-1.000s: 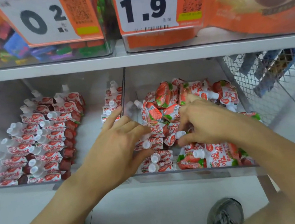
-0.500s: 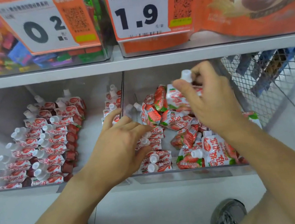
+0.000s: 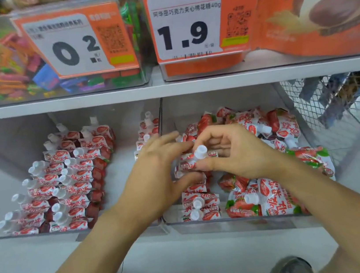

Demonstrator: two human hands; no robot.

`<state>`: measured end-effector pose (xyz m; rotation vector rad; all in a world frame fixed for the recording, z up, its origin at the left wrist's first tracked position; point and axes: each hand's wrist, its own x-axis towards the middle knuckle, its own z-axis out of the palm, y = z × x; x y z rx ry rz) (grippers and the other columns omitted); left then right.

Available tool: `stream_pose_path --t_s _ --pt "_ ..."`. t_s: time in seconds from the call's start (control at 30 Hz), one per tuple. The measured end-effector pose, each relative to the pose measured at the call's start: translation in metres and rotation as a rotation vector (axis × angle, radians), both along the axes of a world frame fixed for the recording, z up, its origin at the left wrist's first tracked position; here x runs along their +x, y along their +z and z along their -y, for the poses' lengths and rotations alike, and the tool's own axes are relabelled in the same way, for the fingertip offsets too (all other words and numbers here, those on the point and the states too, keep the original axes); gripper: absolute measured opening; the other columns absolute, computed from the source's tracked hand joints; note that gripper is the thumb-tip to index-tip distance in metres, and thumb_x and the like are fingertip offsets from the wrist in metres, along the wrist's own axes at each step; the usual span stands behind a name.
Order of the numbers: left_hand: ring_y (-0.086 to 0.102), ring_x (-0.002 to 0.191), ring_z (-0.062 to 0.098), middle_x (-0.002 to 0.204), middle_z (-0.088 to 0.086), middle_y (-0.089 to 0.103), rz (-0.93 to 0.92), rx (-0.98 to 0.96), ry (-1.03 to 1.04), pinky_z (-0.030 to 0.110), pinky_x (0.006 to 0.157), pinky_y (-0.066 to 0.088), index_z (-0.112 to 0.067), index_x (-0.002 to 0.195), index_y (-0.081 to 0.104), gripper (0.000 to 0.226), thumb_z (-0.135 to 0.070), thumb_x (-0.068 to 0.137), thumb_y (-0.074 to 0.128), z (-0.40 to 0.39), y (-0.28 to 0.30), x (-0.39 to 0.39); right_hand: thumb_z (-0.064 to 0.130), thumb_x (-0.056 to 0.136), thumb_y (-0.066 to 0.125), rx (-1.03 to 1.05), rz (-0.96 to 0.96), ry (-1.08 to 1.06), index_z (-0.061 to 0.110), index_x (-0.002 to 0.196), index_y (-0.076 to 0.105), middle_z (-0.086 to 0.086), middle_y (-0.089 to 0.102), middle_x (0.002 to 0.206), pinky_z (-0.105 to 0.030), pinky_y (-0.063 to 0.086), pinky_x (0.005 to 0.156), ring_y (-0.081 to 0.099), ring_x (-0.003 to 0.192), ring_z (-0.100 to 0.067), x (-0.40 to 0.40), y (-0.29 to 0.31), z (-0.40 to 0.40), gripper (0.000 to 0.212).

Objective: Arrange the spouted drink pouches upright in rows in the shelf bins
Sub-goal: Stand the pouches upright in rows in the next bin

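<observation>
Two clear shelf bins hold red-and-white spouted drink pouches with white caps. The left bin (image 3: 8, 235) has two tidy rows of pouches (image 3: 69, 182) standing upright. The right bin (image 3: 232, 220) has a short upright row (image 3: 199, 205) along its left wall and a loose heap (image 3: 272, 128) on its right. My right hand (image 3: 236, 151) pinches one pouch (image 3: 197, 157) just below its cap, over that row. My left hand (image 3: 157, 176) rests with straight fingers against the row, thumb under the held pouch.
A white shelf edge (image 3: 167, 89) runs above the bins, with price tags (image 3: 73, 42) and candy and snack bags on the upper shelf. A wire mesh basket (image 3: 337, 109) stands right of the right bin. My shoes (image 3: 290, 270) and the floor are below.
My right hand has come down from the back of the right bin with the pouch and now holds it over the row beside my left hand. My left hand stayed at the row.
</observation>
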<state>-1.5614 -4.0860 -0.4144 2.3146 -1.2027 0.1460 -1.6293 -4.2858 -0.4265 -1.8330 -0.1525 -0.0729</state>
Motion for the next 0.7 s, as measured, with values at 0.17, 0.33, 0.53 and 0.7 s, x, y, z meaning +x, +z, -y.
stream_pose_path --t_s 0.17,0.33,0.53,0.7 --pt "0.064 0.092 0.007 0.100 -0.011 0.073 0.140 -0.135 -0.045 0.030 0.098 0.043 -0.020 0.103 0.073 0.026 -0.036 0.083 0.069 -0.009 0.010 -0.009 0.001 0.085 0.071 0.042 0.024 -0.108 0.009 0.099 0.074 -0.005 0.076 0.104 -0.039 0.055 0.095 0.071 0.102 -0.020 -0.004 0.014 0.015 0.016" --pt "0.055 0.086 -0.011 0.092 -0.019 0.062 0.096 -0.302 0.044 0.003 0.076 0.039 -0.018 0.099 0.065 0.019 -0.029 0.085 0.074 -0.044 0.036 -0.015 0.016 0.091 0.068 -0.418 0.043 -0.337 0.026 0.093 0.068 0.011 0.073 0.097 -0.039 0.057 0.089 0.070 0.088 -0.011 0.026 0.026 0.015 0.010" --pt "0.058 0.089 -0.010 0.095 -0.022 0.061 0.060 -0.353 0.123 0.008 0.079 0.047 -0.017 0.103 0.065 0.020 -0.020 0.085 0.071 -0.072 0.035 -0.006 0.059 0.086 0.061 -1.252 -0.165 0.038 0.013 0.106 0.059 -0.009 0.063 0.106 -0.039 0.052 0.084 0.059 0.093 -0.027 0.087 0.017 -0.022 0.050" --pt "0.058 0.087 -0.015 0.097 -0.032 0.056 -0.047 -0.352 0.174 0.001 0.066 0.046 -0.022 0.106 0.064 0.028 -0.036 0.081 0.060 -0.084 0.033 0.004 0.033 0.087 0.069 -1.269 -0.311 0.101 0.011 0.096 0.063 -0.010 0.067 0.095 -0.034 0.054 0.075 0.062 0.084 -0.027 0.099 0.009 -0.019 0.025"
